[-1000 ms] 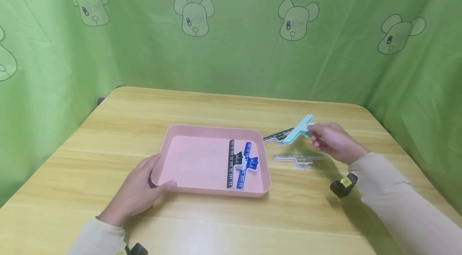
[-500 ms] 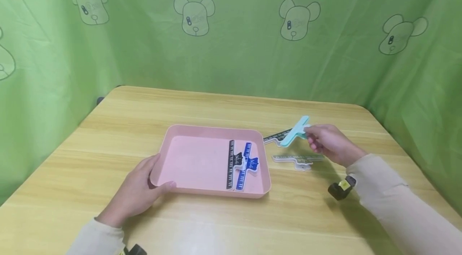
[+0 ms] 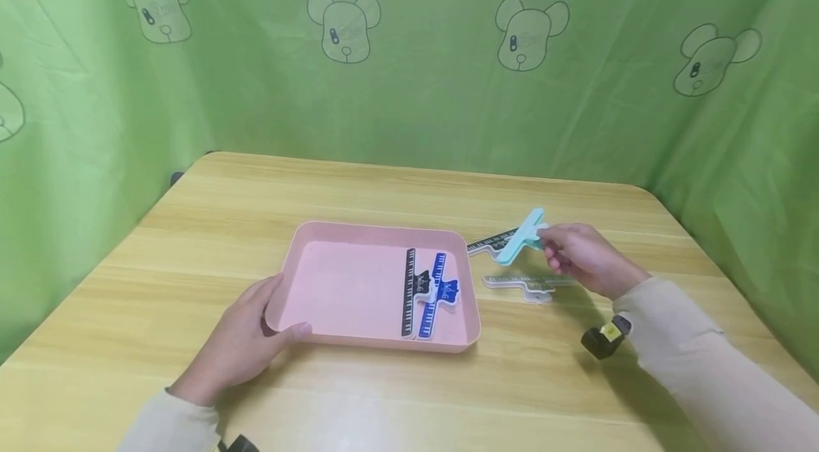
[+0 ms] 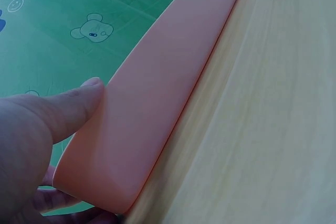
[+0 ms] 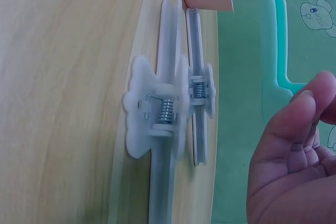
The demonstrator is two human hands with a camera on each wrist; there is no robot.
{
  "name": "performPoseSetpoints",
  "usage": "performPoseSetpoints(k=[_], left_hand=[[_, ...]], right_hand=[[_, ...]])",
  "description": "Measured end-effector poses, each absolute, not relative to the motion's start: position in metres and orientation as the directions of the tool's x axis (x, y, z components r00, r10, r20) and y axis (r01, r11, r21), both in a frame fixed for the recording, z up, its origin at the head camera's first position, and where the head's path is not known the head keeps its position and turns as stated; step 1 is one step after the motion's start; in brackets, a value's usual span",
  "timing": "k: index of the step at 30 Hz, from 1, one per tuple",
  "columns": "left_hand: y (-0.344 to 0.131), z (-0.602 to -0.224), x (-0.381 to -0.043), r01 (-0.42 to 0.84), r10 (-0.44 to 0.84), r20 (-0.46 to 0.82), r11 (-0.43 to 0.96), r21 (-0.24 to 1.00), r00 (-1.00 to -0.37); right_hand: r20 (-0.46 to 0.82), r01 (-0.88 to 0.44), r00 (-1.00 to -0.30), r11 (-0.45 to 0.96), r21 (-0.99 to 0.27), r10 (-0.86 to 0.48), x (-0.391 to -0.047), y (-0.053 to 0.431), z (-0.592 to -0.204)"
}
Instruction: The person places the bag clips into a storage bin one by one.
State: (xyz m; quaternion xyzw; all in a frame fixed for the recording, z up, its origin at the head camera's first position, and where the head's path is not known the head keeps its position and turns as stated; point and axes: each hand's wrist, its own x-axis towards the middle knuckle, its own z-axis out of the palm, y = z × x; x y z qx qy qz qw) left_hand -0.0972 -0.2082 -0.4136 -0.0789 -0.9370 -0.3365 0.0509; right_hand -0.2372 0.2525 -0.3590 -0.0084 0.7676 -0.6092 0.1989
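The turquoise clip is pinched above the bench by the right hand's fingers; the pink tray nearby is gripped by the left hand. Through a slack pinch, the clip could be dropped.

Pink tray, turquoise clip

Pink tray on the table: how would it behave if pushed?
The tray would probably slide rather than tip, since it is wide and low. Its thin walls stand straight, suggesting stiff, fairly light plastic. The black clip and blue clip inside might shift, as both look loose.
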Motion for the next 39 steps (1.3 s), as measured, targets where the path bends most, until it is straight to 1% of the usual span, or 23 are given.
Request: performPoseSetpoints(k=[39], left_hand=[[-0.208, -0.413, -0.098, 0.179, 0.112, 0.145, 0.757, 0.628, -0.983]], right_hand=[[-0.282, 0.212, -0.907, 0.24, -0.947, -0.314, -0.229, 0.242, -0.361]])
